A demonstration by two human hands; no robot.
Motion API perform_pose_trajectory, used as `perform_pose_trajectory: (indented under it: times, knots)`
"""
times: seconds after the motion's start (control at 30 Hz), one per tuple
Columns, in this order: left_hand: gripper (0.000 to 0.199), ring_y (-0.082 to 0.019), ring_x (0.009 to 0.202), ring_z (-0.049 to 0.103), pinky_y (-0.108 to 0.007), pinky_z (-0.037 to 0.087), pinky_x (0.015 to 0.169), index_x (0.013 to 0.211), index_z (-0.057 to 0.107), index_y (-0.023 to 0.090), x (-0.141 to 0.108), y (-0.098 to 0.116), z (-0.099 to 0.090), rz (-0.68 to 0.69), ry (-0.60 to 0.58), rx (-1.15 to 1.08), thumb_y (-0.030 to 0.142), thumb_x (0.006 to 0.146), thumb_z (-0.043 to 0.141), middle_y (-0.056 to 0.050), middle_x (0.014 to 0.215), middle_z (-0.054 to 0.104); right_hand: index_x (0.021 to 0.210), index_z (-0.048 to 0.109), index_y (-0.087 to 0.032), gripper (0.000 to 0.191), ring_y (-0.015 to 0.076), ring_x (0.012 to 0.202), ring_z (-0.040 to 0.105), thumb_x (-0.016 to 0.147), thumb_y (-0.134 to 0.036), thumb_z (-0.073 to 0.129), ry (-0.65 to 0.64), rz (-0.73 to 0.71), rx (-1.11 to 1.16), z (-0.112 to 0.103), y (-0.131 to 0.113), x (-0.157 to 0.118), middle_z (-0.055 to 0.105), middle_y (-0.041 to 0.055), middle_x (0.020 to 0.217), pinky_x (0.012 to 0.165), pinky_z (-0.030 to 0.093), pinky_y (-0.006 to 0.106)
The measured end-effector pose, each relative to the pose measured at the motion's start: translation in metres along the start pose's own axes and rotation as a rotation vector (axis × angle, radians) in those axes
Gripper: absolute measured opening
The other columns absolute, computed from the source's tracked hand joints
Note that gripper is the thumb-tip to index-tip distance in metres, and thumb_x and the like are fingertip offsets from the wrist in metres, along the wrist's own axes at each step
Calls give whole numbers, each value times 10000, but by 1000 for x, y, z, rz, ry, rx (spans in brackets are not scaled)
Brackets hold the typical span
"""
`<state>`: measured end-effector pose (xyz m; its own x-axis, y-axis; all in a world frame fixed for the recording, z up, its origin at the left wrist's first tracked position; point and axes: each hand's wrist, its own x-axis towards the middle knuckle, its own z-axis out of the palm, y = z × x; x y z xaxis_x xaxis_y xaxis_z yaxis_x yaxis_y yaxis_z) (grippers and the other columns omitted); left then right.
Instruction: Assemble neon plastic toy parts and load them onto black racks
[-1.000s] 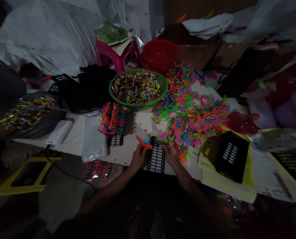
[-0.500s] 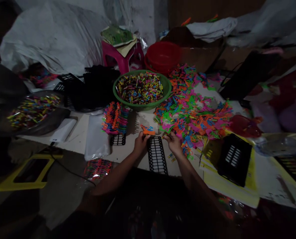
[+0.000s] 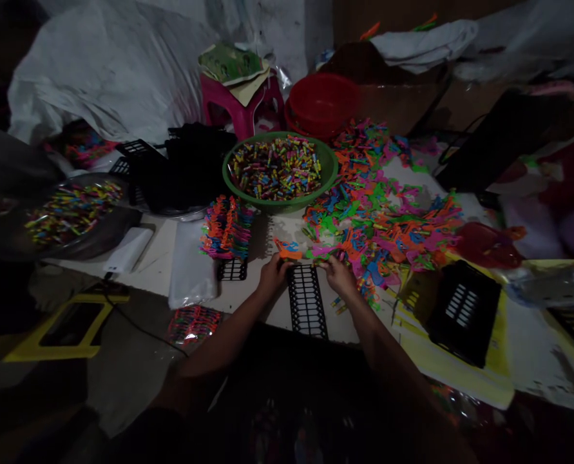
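My left hand [image 3: 272, 277] is closed in a pinch at the near edge of an orange plastic piece [image 3: 291, 254], which has blue bits behind it. Opposite it, my right hand [image 3: 341, 277] is pinched too, at the front of the colourful pile; whatever small thing lies between its fingertips is too dark to name. Between both hands and nearer to me lies a black lattice tray [image 3: 308, 303], flat on the table with its slots bare. A heap of bright plastic pieces [image 3: 383, 219] in orange, green, pink and blue spreads beyond my right hand.
Behind my hands stands a green basin [image 3: 335, 174] of small coloured tubes. Left are bundled coloured pieces [image 3: 226, 225], clear plastic bags [image 3: 192, 270], a white power bank-like box [image 3: 129, 250] and black trays [image 3: 185, 167]. A black basket [image 3: 465, 316] lies right; red basins [image 3: 323, 96] stand behind.
The view has swung slightly left, so the table's things sit further right. My hands stay in nearly the same place over the tray's far end, both still pinched.
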<state>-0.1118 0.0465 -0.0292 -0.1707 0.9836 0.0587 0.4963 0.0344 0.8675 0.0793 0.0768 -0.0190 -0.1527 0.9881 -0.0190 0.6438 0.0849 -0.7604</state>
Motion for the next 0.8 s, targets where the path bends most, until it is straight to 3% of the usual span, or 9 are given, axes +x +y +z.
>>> perform_pose_trajectory:
  times: [0.27, 0.8]
  knots:
    - [103, -178, 727, 600, -248, 404, 653, 818, 549, 205, 9, 1, -3, 30, -11, 87, 302, 783, 541, -18, 769, 659, 611, 462, -218, 152, 171, 669, 545, 757, -228, 419, -23, -115, -80, 1, 5, 10, 580, 26, 651, 636, 401, 261]
    - [148, -154, 755, 615, -225, 435, 655, 885, 578, 190, 8, -5, -1, 45, 4, 140, 302, 797, 538, -14, 819, 676, 767, 544, -202, 178, 168, 727, 583, 778, -117, 388, -84, -99, -158, -5, -4, 12, 646, 37, 763, 627, 416, 246]
